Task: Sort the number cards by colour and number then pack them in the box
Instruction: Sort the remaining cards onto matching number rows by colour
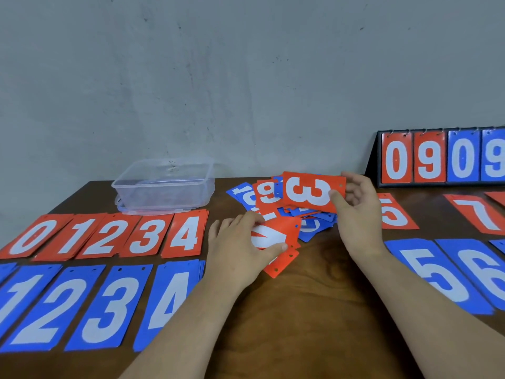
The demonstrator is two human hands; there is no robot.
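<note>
My right hand (358, 212) pinches a red 3 card (308, 191) by its right end and holds it above a mixed pile of red and blue cards (273, 206) at the table's middle. My left hand (240, 247) grips a red card (276, 235) at the pile's near edge, with another red card (281, 265) under it. On the left lie a red row 0 to 4 (109, 235) and a blue row 1 to 4 (90, 305). On the right lie a red 5 (393, 213), a red 7 (478, 214) and blue 5 and 6 cards (448, 274). A clear plastic box (164, 184) stands behind the red row.
A black flip scoreboard (442, 157) showing 0 9 0 9 stands at the back right against the grey wall. The brown wooden table (314, 310) shows bare wood between my forearms.
</note>
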